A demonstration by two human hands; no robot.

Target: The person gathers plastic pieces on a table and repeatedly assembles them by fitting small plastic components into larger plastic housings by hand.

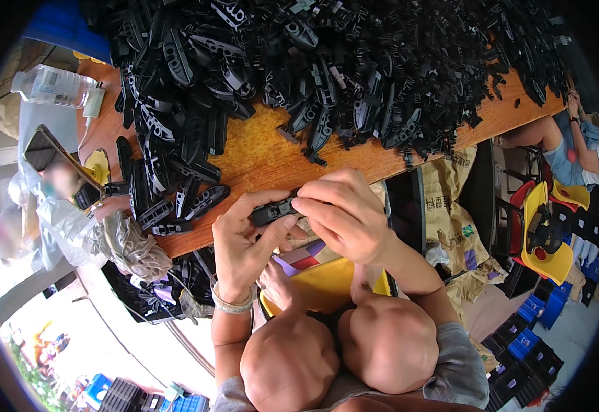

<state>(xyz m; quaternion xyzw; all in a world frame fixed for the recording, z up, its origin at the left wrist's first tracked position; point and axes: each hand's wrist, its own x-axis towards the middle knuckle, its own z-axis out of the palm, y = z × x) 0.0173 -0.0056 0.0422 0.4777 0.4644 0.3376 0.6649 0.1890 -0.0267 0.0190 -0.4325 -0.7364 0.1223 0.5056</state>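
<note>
Between my two hands, just off the near edge of the wooden table (258, 161), is a long black plastic part (272, 211) with moulded slots. My left hand (239, 237) grips its left end between thumb and fingers; a pale bracelet circles that wrist. Thumb and fingertips of my right hand (344, 216) pinch at the part's right end; whether a smaller piece sits under those fingertips is hidden. Left of my hands, several similar black plastic housings (188, 196) lie along the table edge.
A heap of black plastic parts (327, 62) covers the table's far side. At left are a clear bottle (55, 86), a propped phone (62, 165) and crumpled grey cloth (131, 244). Brown paper sacks (450, 206) stand at right; beyond, a person (574, 147) sits near a yellow chair (546, 237).
</note>
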